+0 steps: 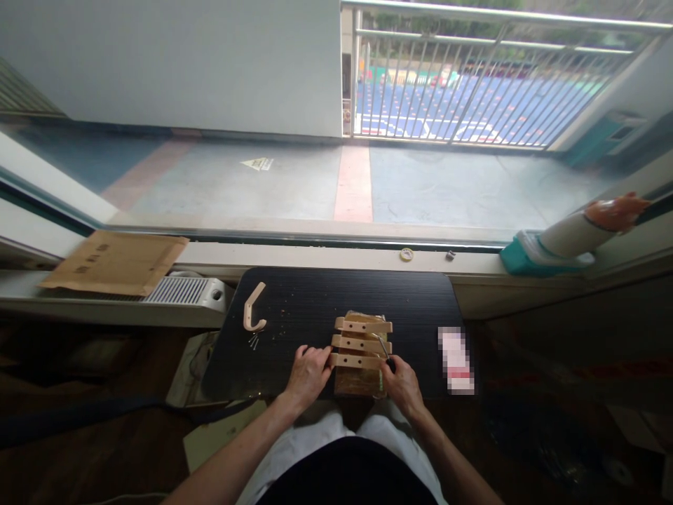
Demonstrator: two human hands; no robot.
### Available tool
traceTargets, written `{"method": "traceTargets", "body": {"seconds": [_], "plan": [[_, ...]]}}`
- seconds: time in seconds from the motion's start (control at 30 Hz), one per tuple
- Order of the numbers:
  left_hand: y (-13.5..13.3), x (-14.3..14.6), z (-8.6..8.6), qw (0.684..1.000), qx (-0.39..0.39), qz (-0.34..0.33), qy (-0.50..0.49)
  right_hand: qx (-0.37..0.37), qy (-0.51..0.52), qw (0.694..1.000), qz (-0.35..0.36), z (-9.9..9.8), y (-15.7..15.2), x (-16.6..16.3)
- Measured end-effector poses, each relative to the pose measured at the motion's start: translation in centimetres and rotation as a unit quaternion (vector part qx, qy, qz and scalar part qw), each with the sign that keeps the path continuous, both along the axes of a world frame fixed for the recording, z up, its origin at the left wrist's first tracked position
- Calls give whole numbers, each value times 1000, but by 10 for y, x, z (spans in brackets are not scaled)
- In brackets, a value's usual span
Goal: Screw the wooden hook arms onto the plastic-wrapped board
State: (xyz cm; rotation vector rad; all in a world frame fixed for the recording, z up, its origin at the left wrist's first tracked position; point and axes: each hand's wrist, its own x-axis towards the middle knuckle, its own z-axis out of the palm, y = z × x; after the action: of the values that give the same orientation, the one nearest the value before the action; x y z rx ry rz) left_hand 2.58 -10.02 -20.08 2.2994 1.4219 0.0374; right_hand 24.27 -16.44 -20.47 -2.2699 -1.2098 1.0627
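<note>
Three pale wooden hooks [362, 344] lie side by side across a brown block wrapped in clear film [357, 384]. Each hook shows two dark holes. My left hand [310, 373] is closed at the left ends of the lower hooks, its fingertips gripping there. In my right hand [402, 384] is a screwdriver [390, 362] with a black handle and thin metal shaft, which reaches up and left over the hooks' right ends. The tip's exact contact is too small to make out. Another wooden hook [251, 308] rests at the table's left, with several screws [254, 341] below it.
The black table [305, 298] stands against a windowsill [315, 256]. A pixelated pink and white item [456, 361] lies at its right. On the sill are a tape roll [406, 254] and a teal container [518, 256]. A brown envelope [118, 263] covers part of the radiator [184, 291].
</note>
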Motion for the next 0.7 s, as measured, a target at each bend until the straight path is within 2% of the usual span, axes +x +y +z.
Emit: {"method": "traceTargets", "body": {"seconds": [0.5, 0.7], "plan": [[0, 1, 8, 997, -45, 56, -12, 17, -1, 1000, 3, 4, -5, 4], [1, 3, 2, 996, -51, 63, -22, 29, 15, 999, 3, 2, -6, 3]]}}
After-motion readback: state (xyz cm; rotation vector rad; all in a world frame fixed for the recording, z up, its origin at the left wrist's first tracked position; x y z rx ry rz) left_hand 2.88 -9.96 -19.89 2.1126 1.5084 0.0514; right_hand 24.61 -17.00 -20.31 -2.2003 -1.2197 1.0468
